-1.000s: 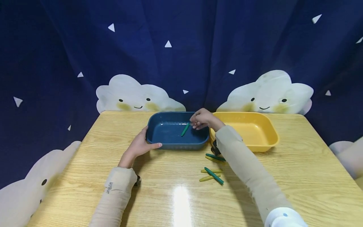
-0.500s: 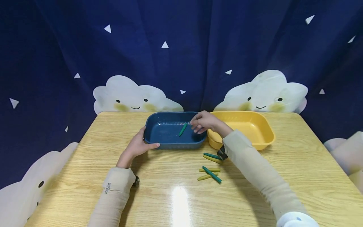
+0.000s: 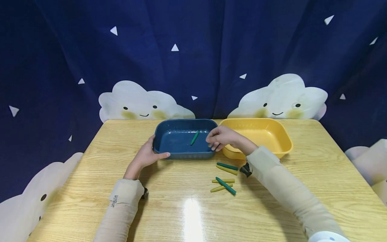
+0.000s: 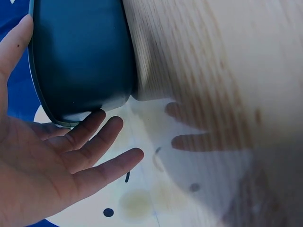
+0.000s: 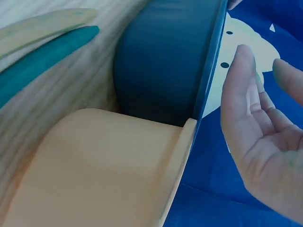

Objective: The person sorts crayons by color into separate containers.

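A green crayon (image 3: 195,138) lies in the blue basin (image 3: 184,155). My left hand (image 3: 146,156) rests against the basin's left end, thumb at the front and fingers along the side. In the left wrist view the left hand's fingers (image 4: 90,172) are spread and fairly straight. Over the basin's right rim hovers my right hand (image 3: 223,137), loosely bent, with a gap between thumb and index finger and nothing held. Below it on the table are a green crayon (image 3: 227,166) beside a yellow crayon (image 3: 226,169), and another green crayon (image 3: 225,186) across two yellow crayons (image 3: 222,189).
A yellow basin (image 3: 288,148) stands right against the blue one, its left part behind my right hand and wrist. Both sit near the far edge of the wooden table (image 3: 163,208). A dark blue curtain (image 3: 208,60) with clouds hangs behind.
My right hand has drawn back to the right, from above the green crayon in the blue basin to its right rim. The left hand keeps its place on the basin.
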`<action>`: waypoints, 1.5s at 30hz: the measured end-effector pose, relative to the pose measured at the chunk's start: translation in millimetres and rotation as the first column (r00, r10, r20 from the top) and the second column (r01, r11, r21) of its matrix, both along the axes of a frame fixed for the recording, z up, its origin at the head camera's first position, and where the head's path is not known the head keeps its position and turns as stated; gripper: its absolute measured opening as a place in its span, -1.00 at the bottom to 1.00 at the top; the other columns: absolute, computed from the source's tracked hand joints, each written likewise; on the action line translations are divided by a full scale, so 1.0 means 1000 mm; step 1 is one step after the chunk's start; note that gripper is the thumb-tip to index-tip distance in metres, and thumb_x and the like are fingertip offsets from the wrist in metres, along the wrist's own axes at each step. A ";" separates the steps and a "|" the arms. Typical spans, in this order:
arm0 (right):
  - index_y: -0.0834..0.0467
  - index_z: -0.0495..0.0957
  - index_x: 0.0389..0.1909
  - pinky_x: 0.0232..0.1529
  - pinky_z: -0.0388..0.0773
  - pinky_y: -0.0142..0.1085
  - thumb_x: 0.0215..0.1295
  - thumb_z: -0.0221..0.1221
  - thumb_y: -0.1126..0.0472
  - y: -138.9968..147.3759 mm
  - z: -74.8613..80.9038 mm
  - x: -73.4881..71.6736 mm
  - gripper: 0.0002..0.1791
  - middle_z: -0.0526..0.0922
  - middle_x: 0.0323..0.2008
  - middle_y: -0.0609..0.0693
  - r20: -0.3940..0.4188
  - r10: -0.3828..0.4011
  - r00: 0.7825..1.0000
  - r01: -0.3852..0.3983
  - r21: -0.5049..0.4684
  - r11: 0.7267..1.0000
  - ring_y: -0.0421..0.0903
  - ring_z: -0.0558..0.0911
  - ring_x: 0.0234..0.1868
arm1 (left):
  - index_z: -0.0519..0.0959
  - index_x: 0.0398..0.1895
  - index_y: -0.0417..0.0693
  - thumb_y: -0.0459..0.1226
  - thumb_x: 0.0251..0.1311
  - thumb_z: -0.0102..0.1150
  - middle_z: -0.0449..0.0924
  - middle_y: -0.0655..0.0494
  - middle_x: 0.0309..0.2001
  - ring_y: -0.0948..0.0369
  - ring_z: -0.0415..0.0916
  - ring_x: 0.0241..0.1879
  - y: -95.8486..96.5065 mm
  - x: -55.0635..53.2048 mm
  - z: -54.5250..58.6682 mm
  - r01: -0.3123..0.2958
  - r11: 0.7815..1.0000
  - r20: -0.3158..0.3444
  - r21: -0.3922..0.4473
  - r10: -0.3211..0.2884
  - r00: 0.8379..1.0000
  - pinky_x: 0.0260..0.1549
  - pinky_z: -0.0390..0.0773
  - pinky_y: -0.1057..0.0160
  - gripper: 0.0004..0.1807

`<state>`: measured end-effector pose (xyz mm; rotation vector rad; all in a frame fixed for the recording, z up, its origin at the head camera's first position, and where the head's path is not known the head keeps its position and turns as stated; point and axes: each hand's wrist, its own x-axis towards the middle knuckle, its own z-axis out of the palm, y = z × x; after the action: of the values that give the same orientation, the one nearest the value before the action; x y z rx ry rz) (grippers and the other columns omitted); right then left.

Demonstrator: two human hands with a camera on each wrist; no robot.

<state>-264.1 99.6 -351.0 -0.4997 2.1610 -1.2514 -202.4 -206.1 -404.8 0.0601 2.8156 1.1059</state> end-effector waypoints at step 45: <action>0.29 0.59 -0.59 -0.74 0.41 -0.39 -0.05 0.32 0.39 0.025 -0.057 0.063 -0.91 0.47 -0.78 -0.05 -0.043 0.262 0.964 -0.257 0.102 0.961 -0.21 0.40 -0.79 | -0.20 0.39 -0.32 0.04 -0.06 0.32 -0.11 -0.31 0.36 -0.16 -0.02 0.30 0.000 0.002 -0.001 -0.009 1.000 0.004 0.022 0.009 1.000 0.18 0.13 -0.10 0.16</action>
<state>-201.3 124.4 -408.5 -0.7588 2.1080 -0.9964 -200.5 -205.8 -405.4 0.0475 2.8033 1.1373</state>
